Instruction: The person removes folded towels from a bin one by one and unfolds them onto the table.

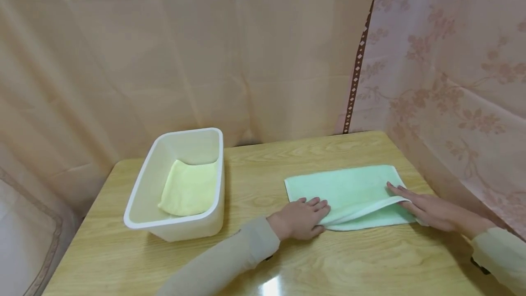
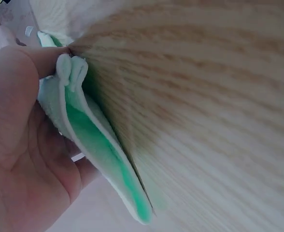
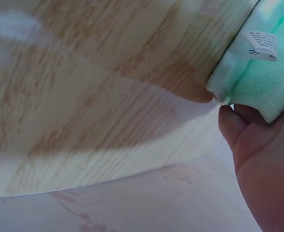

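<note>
A mint green towel (image 1: 349, 186) with white edges and a printed label lies folded on the table, its near layer partly raised towards the right. My left hand (image 1: 299, 219) rests on its near left corner with fingers extended. In the left wrist view, the thumb (image 2: 48, 62) touches the folded edge of the towel (image 2: 91, 130), whose layers gape apart. At the near right corner, my right hand (image 1: 431, 211) pinches the raised layer. The right wrist view shows the thumb (image 3: 229, 123) at the corner of the towel (image 3: 272, 82); some fingers are hidden behind the cloth.
On the left of the wooden table (image 1: 263, 172) stands a white plastic bin (image 1: 185, 227) with a folded yellow towel (image 1: 191, 188) inside. Beige curtain (image 1: 185, 58) hangs behind the table, and a floral pink curtain (image 1: 456, 81) hangs along the right edge.
</note>
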Demonstrator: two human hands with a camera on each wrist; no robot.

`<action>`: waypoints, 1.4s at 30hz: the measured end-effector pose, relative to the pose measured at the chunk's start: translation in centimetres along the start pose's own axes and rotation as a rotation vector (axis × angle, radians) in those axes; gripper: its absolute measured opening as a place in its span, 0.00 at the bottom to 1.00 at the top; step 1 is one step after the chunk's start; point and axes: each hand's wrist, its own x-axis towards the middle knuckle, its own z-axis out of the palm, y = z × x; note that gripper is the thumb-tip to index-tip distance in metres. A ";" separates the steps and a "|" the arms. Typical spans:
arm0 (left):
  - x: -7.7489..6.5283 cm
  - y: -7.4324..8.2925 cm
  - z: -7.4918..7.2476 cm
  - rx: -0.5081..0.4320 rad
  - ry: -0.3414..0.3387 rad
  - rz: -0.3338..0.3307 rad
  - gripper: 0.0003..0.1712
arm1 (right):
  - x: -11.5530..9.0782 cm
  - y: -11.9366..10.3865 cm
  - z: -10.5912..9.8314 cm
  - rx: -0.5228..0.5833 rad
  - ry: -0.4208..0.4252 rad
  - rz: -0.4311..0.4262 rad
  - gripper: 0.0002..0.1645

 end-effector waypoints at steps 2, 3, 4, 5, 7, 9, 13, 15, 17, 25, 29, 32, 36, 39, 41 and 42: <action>-0.1 -0.2 0.0 -0.038 -0.010 0.011 0.34 | 0.0 0.1 0.2 -0.028 0.010 -0.013 0.35; -0.2 -0.4 -0.1 -0.062 -0.020 0.016 0.34 | 0.0 0.2 0.4 -0.045 0.013 -0.023 0.35; -0.3 -0.6 -0.1 -0.086 -0.032 0.021 0.35 | 0.0 0.3 0.6 -0.067 0.021 -0.037 0.36; -0.4 -0.8 -0.2 -0.113 -0.043 0.026 0.36 | 0.0 0.5 0.7 -0.098 0.034 -0.059 0.37; -0.6 -1.2 -0.5 -0.165 -0.065 0.031 0.39 | -0.1 0.9 1.1 -0.176 0.072 -0.136 0.39; -0.8 -1.5 -0.7 -0.194 -0.082 0.038 0.42 | -0.2 1.3 1.3 -0.252 0.116 -0.216 0.43; -0.9 -1.8 -1.0 -0.207 -0.107 0.065 0.47 | -0.4 1.7 1.6 -0.344 0.180 -0.316 0.48; -0.9 -2.0 -1.0 -0.208 -0.122 0.075 0.50 | -0.5 1.7 1.5 -0.345 0.178 -0.306 0.48; -0.9 -2.1 -1.0 -0.224 -0.134 0.077 0.53 | -0.6 1.6 1.5 -0.335 0.167 -0.285 0.48; -1.0 -2.7 -1.1 -0.296 -0.077 0.099 0.44 | -0.7 1.6 1.2 -0.158 0.077 -0.120 0.45; -0.7 -3.0 -0.7 -0.267 -0.009 0.105 0.32 | -0.4 1.5 1.2 -0.025 0.035 -0.022 0.42; -0.6 -3.1 -0.3 -0.228 0.022 0.109 0.31 | 0.0 1.3 1.1 -0.002 0.028 0.004 0.41; -0.7 -3.2 0.0 -0.201 0.059 0.114 0.34 | 0.5 1.0 1.0 0.002 0.017 0.020 0.39; -0.5 -3.2 0.2 -0.170 0.077 0.111 0.34 | 0.9 1.1 1.0 0.016 -0.010 0.031 0.38; -0.4 -3.2 0.3 -0.148 0.074 0.098 0.35 | 1.1 1.2 1.0 0.030 -0.029 0.037 0.37; -0.3 -3.2 0.3 -0.134 0.071 0.090 0.35 | 1.2 1.2 0.9 0.034 -0.035 0.037 0.37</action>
